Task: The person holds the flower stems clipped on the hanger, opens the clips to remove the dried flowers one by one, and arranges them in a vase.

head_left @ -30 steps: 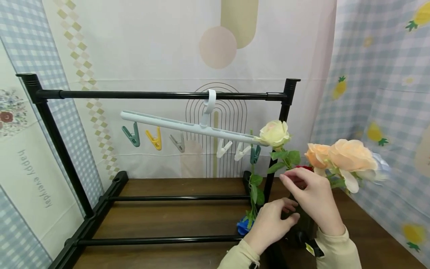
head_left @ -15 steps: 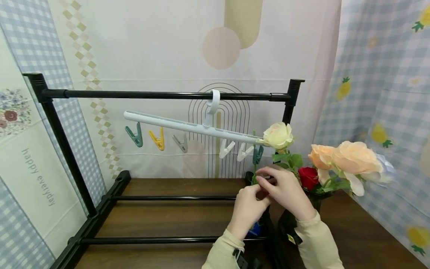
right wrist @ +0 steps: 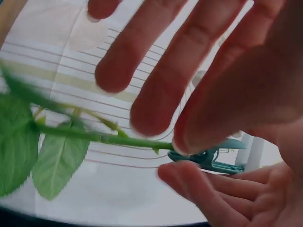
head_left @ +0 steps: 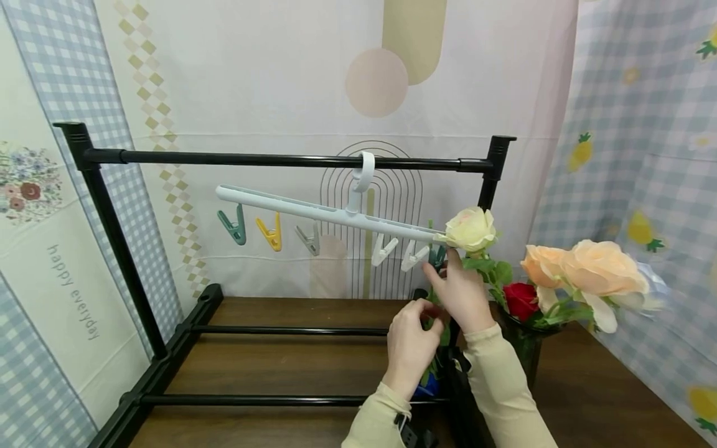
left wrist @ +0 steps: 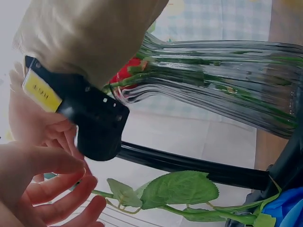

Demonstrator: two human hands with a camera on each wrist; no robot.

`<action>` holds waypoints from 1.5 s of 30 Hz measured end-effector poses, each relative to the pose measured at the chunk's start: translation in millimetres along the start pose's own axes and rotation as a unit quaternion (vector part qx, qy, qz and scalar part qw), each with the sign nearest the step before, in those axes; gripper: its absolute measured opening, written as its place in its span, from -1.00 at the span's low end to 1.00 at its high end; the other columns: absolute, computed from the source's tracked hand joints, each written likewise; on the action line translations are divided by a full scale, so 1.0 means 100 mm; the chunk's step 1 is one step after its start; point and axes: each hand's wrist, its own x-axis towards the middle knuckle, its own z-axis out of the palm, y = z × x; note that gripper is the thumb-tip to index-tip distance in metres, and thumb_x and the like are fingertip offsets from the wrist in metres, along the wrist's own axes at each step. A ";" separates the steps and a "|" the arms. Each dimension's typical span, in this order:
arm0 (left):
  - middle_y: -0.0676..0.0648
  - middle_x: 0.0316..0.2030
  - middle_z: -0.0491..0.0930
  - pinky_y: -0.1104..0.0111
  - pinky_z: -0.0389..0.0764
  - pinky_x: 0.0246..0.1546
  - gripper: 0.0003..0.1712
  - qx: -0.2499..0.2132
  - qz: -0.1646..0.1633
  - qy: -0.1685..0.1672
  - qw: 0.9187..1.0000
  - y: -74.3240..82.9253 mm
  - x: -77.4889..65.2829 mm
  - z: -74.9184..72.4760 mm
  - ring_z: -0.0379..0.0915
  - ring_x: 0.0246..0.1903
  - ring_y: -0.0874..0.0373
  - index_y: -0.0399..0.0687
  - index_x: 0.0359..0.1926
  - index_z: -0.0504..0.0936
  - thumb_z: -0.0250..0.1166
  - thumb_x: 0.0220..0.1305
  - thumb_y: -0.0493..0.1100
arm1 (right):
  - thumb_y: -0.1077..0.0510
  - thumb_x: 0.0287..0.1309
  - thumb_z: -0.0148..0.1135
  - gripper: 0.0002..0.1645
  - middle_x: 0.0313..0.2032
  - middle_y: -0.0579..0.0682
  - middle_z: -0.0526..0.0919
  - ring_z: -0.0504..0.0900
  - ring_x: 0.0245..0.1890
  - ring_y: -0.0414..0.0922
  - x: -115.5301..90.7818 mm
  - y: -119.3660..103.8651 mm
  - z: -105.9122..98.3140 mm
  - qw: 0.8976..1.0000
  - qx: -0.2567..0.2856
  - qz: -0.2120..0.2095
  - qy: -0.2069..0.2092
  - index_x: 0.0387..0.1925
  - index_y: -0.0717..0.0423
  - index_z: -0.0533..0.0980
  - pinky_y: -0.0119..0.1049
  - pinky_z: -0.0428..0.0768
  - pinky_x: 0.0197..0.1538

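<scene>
A blue artificial rose [head_left: 428, 386] hangs head down on a leafy stem [right wrist: 128, 141] beside the stand's right post. The stem's upper end is in the dark green clip [right wrist: 203, 158] at the hanger's low right end. My right hand [head_left: 462, 292] is up at this clip, thumb and a fingertip on either side of it; I cannot tell whether they pinch it. Lower down, my left hand [head_left: 411, 342] is at the stem, fingers loosely bent; the left wrist view shows its fingertips [left wrist: 90, 182] right by the stem above the leaves [left wrist: 180, 189].
The pale blue hanger [head_left: 313, 211] tilts down rightward on the black rack bar [head_left: 252, 159], carrying green, yellow, grey and white clips [head_left: 383, 249]. A yellowish-white rose [head_left: 470, 230] overlaps its right end. Red [head_left: 521, 300] and peach roses [head_left: 602, 267] stand in a glass vase [left wrist: 213, 85].
Both hands have moved left from in front of the vase to the hanging stem. My right hand has risen to the green clip. The red rose and vase are now uncovered; the view has shifted slightly.
</scene>
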 end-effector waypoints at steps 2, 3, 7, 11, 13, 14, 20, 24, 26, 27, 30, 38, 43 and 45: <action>0.04 -0.38 0.67 0.46 0.48 -0.40 -0.96 0.001 -0.004 0.001 1.000 0.00 0.00 0.01 0.53 -0.39 0.23 0.02 -0.35 0.69 0.35 0.14 -0.22 | -0.07 0.35 0.10 -0.35 -0.17 0.37 0.67 0.68 -0.43 0.16 0.01 0.00 0.00 1.000 0.005 0.013 0.016 0.27 0.29 0.34 -0.05 0.60 -0.43; 0.03 -0.35 0.67 0.44 0.50 -0.37 -0.93 0.004 -0.004 0.004 1.000 0.01 -0.01 0.02 0.54 -0.36 0.21 0.01 -0.32 0.69 0.34 0.15 -0.24 | -0.08 0.35 0.10 -0.40 -0.17 0.34 0.69 0.70 -0.37 0.17 0.02 0.01 0.00 0.999 0.005 0.016 0.028 0.21 0.28 0.40 -0.05 0.61 -0.40; 0.00 -0.25 0.64 0.32 0.51 -0.25 -0.85 0.020 -0.013 0.020 1.000 0.02 0.00 0.03 0.53 -0.25 0.12 0.00 -0.20 0.67 0.34 0.17 -0.20 | -0.11 0.32 0.13 -0.51 -0.23 0.28 0.73 0.70 -0.43 0.14 0.00 0.02 0.00 0.998 -0.004 0.018 0.061 -0.06 0.25 0.56 -0.15 0.55 -0.52; -0.04 -0.13 0.61 0.20 0.52 -0.16 -0.74 0.026 -0.020 0.024 0.999 0.02 0.01 0.04 0.54 -0.15 0.04 -0.04 -0.07 0.62 0.33 0.20 -0.16 | -0.10 0.27 0.19 -0.56 -0.32 0.25 0.75 0.69 -0.51 0.13 -0.05 0.03 0.00 0.996 -0.018 -0.007 0.090 -0.25 0.24 0.62 -0.15 0.51 -0.57; -0.05 -0.09 0.62 0.21 0.55 -0.16 -0.69 0.023 -0.023 0.018 0.999 0.01 0.01 0.04 0.56 -0.13 0.03 -0.06 -0.01 0.61 0.32 0.22 -0.14 | -0.09 0.24 0.23 -0.58 -0.37 0.24 0.75 0.69 -0.53 0.12 -0.07 0.03 0.00 0.994 -0.022 -0.024 0.109 -0.31 0.24 0.63 -0.09 0.54 -0.55; -0.06 -0.09 0.64 0.22 0.57 -0.18 -0.67 0.020 -0.023 0.013 0.999 0.01 0.01 0.04 0.58 -0.14 0.04 -0.07 0.02 0.60 0.31 0.24 -0.14 | -0.07 0.22 0.25 -0.59 -0.39 0.24 0.75 0.70 -0.53 0.13 -0.08 0.03 0.00 0.992 -0.022 -0.034 0.120 -0.34 0.25 0.64 -0.05 0.56 -0.53; -0.09 -0.12 0.70 0.32 0.60 -0.24 -0.66 -0.002 -0.022 -0.002 1.000 -0.02 0.02 0.02 0.64 -0.17 0.04 -0.10 0.08 0.62 0.26 0.30 -0.15 | 0.05 0.09 0.37 -0.67 -0.56 0.24 0.72 0.63 -0.68 0.10 -0.09 0.04 0.01 0.977 -0.011 -0.102 0.189 -0.52 0.28 0.64 -0.07 0.50 -0.64; -0.10 -0.19 0.71 0.39 0.58 -0.30 -0.73 -0.015 -0.018 0.015 1.000 -0.05 0.03 0.02 0.64 -0.24 0.06 -0.14 0.00 0.66 0.25 0.30 -0.22 | 0.09 0.06 0.39 -0.69 -0.63 0.21 0.69 0.55 -0.78 0.04 -0.09 0.03 0.01 0.971 -0.003 -0.127 0.203 -0.59 0.26 0.62 -0.18 0.41 -0.70; -0.09 -0.24 0.72 0.43 0.57 -0.33 -0.78 -0.019 -0.014 0.027 0.999 -0.07 0.03 0.02 0.64 -0.28 0.08 -0.15 -0.06 0.68 0.25 0.29 -0.26 | 0.10 0.07 0.39 -0.69 -0.66 0.18 0.68 0.49 -0.83 -0.04 -0.10 0.02 0.00 0.970 0.000 -0.133 0.202 -0.62 0.25 0.61 -0.25 0.36 -0.72; -0.08 -0.26 0.72 0.44 0.56 -0.35 -0.80 -0.021 -0.013 0.032 0.999 -0.08 0.03 0.02 0.64 -0.30 0.10 -0.15 -0.09 0.69 0.25 0.28 -0.27 | 0.10 0.07 0.39 -0.68 -0.68 0.16 0.67 0.43 -0.86 -0.10 -0.10 0.02 -0.01 0.971 0.002 -0.134 0.200 -0.64 0.24 0.60 -0.29 0.32 -0.72; -0.06 -0.30 0.72 0.44 0.56 -0.35 -0.84 -0.023 -0.008 0.047 0.999 -0.09 0.03 0.03 0.64 -0.32 0.11 -0.15 -0.14 0.70 0.27 0.26 -0.29 | 0.10 0.08 0.38 -0.60 -0.78 0.06 0.59 0.21 -0.89 -0.33 -0.12 0.01 -0.03 0.970 0.002 -0.135 0.200 -0.75 0.16 0.50 -0.40 0.17 -0.73; -0.04 -0.33 0.73 0.43 0.58 -0.35 -0.86 -0.006 0.026 0.089 0.996 -0.13 0.05 0.01 0.65 -0.36 0.13 -0.12 -0.22 0.72 0.29 0.22 -0.32 | 0.12 0.11 0.35 -0.54 -0.83 -0.01 0.53 0.05 -0.84 -0.49 -0.14 0.00 -0.08 0.968 -0.010 -0.141 0.208 -0.82 0.08 0.43 -0.44 0.09 -0.71; -0.03 -0.36 0.71 0.35 0.58 -0.27 -0.86 0.024 0.047 0.113 0.992 -0.15 0.08 -0.02 0.65 -0.37 0.13 -0.09 -0.23 0.73 0.29 0.22 -0.32 | 0.14 0.07 0.38 -0.66 -0.74 0.09 0.64 0.38 -0.86 -0.18 -0.15 0.00 -0.08 0.968 -0.003 -0.143 0.206 -0.72 0.18 0.57 -0.40 0.23 -0.71; -0.03 -0.34 0.70 0.31 0.56 -0.24 -0.85 0.033 0.046 0.116 0.992 -0.15 0.08 -0.04 0.64 -0.36 0.14 -0.07 -0.21 0.73 0.28 0.23 -0.31 | 0.14 0.04 0.40 -0.72 -0.70 0.13 0.67 0.49 -0.82 -0.06 -0.15 0.01 -0.07 0.968 0.001 -0.143 0.206 -0.66 0.22 0.62 -0.35 0.32 -0.70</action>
